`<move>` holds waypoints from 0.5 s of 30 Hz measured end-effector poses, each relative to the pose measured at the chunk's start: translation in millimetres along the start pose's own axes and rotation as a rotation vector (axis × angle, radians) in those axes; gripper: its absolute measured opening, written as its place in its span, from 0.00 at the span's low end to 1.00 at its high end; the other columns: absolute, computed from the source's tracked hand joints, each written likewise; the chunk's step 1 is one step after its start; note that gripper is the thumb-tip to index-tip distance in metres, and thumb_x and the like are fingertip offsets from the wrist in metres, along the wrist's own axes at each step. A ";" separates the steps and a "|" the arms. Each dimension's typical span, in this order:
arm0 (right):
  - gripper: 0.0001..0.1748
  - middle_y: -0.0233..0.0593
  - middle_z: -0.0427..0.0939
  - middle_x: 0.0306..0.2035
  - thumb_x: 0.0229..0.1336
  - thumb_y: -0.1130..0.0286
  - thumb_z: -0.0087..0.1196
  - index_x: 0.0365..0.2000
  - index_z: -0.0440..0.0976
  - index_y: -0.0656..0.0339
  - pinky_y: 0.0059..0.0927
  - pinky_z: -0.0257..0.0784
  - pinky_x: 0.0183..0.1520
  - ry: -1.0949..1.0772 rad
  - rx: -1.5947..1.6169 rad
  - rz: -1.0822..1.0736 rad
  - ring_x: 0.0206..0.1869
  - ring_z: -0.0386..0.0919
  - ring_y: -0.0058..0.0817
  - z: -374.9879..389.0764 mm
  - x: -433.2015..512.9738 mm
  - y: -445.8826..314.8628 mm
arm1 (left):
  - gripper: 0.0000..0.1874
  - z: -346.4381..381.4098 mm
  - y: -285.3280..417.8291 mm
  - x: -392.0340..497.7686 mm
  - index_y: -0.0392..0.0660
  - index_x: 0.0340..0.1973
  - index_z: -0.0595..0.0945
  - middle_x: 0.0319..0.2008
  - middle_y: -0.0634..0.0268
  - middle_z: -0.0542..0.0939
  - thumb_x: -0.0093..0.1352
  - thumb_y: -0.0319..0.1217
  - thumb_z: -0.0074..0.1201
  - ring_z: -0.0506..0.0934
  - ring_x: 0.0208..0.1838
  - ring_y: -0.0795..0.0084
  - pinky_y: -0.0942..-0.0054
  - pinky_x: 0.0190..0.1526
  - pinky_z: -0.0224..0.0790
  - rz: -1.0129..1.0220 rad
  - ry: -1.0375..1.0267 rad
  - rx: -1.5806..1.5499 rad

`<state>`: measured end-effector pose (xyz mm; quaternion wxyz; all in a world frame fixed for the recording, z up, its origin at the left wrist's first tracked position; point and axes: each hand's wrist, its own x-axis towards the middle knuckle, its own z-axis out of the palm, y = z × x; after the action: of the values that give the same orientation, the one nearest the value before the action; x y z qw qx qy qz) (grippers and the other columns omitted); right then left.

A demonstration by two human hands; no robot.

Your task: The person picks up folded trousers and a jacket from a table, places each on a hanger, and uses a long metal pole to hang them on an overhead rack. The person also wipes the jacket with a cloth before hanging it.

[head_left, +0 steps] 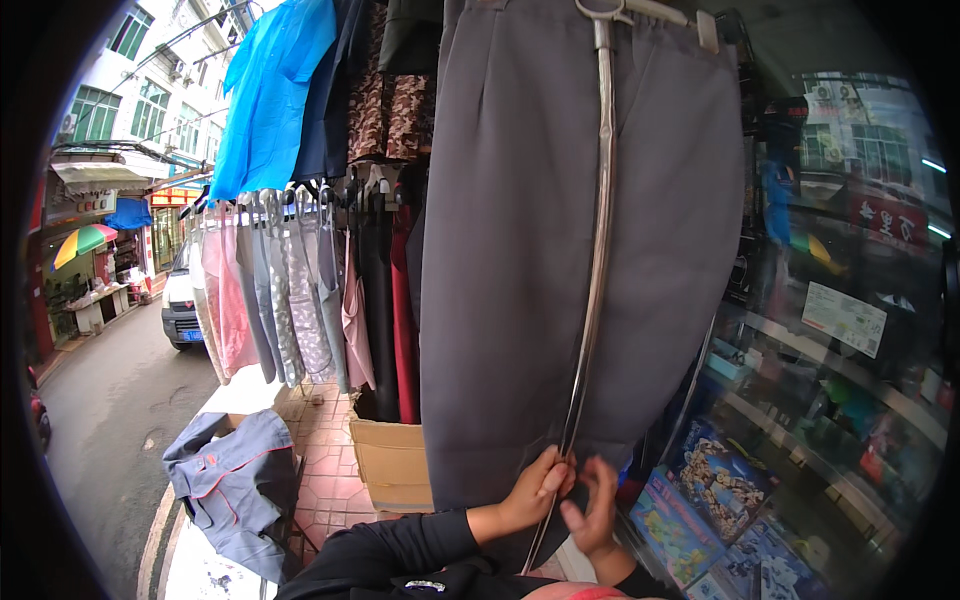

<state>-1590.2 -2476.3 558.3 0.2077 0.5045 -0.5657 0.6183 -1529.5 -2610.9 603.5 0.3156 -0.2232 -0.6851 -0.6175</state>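
My left hand point(536, 487) is closed around a long metal pole point(598, 247), low down on its shaft. A ring-like fitting tops the pole, beside a pale hanger point(664, 13) at the upper edge. Just right of the pole, my right hand point(598, 510) has its fingers apart and curled, with nothing seen in it. Behind the pole and both hands hangs a large grey garment point(510, 247), apparently trousers, from the hanger. The pole's thin lower end passes below my left hand towards my body.
Clothes on hangers point(300, 300) line a rack at left, with a blue shirt point(274, 97) above. Below are a cardboard box point(394, 465) and a grey-blue jacket point(232, 480). A glass window point(840, 360) stands close on the right. A van point(182, 307) is in the street.
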 end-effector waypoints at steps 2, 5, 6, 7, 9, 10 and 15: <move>0.49 0.53 0.61 0.64 0.50 0.69 0.67 0.68 0.52 0.67 0.41 0.70 0.60 -0.084 -0.023 0.114 0.64 0.66 0.42 4.8 -50.4 21.9 | 0.17 1.1 3.5 9.9 0.38 0.46 0.69 0.26 0.67 0.69 0.80 0.41 0.38 0.67 0.27 0.78 0.78 0.32 0.61 0.019 -0.053 -0.093; 0.42 0.49 0.71 0.54 0.54 0.71 0.65 0.65 0.56 0.63 0.39 0.75 0.53 -0.223 0.046 0.350 0.52 0.76 0.36 12.6 -116.4 50.2 | 0.16 7.5 15.0 27.5 0.38 0.46 0.68 0.26 0.67 0.68 0.80 0.40 0.37 0.66 0.27 0.78 0.78 0.33 0.61 0.011 -0.095 -0.210; 0.41 0.49 0.72 0.53 0.55 0.71 0.65 0.64 0.56 0.63 0.39 0.75 0.52 -0.287 0.057 0.412 0.51 0.76 0.36 15.4 -133.9 57.4 | 0.16 10.9 20.7 33.6 0.38 0.47 0.67 0.26 0.67 0.67 0.80 0.40 0.37 0.66 0.28 0.77 0.77 0.33 0.61 0.020 -0.111 -0.223; 0.40 0.49 0.72 0.52 0.55 0.71 0.65 0.64 0.56 0.63 0.38 0.76 0.52 -0.329 0.052 0.473 0.50 0.77 0.35 16.7 -147.3 64.3 | 0.16 14.9 27.0 39.5 0.38 0.47 0.67 0.26 0.67 0.66 0.81 0.40 0.37 0.66 0.28 0.77 0.77 0.33 0.61 0.016 -0.135 -0.262; 0.38 0.48 0.72 0.50 0.55 0.71 0.64 0.63 0.57 0.63 0.38 0.76 0.50 -0.394 0.031 0.579 0.48 0.77 0.35 18.3 -166.3 75.2 | 0.15 22.1 40.7 53.1 0.38 0.47 0.67 0.26 0.67 0.66 0.81 0.39 0.36 0.65 0.28 0.76 0.77 0.33 0.61 0.014 -0.173 -0.344; 0.37 0.48 0.73 0.49 0.56 0.71 0.64 0.62 0.57 0.63 0.38 0.76 0.49 -0.421 0.019 0.627 0.48 0.77 0.35 18.7 -172.6 79.0 | 0.15 24.3 47.6 61.2 0.39 0.47 0.67 0.26 0.67 0.66 0.81 0.39 0.35 0.65 0.28 0.76 0.77 0.33 0.61 0.021 -0.194 -0.377; 0.33 0.47 0.74 0.44 0.57 0.71 0.62 0.59 0.58 0.63 0.36 0.76 0.46 -0.469 -0.063 0.767 0.43 0.78 0.33 16.4 -187.7 90.7 | 0.15 27.7 78.1 93.7 0.40 0.48 0.67 0.26 0.66 0.66 0.82 0.40 0.34 0.66 0.28 0.76 0.76 0.33 0.63 0.059 -0.291 -0.483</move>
<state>-1582.9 -2457.1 350.2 -0.1549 0.3784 -0.7620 0.5022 -1545.3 -2580.6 723.9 0.1695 -0.3979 -0.5495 -0.7149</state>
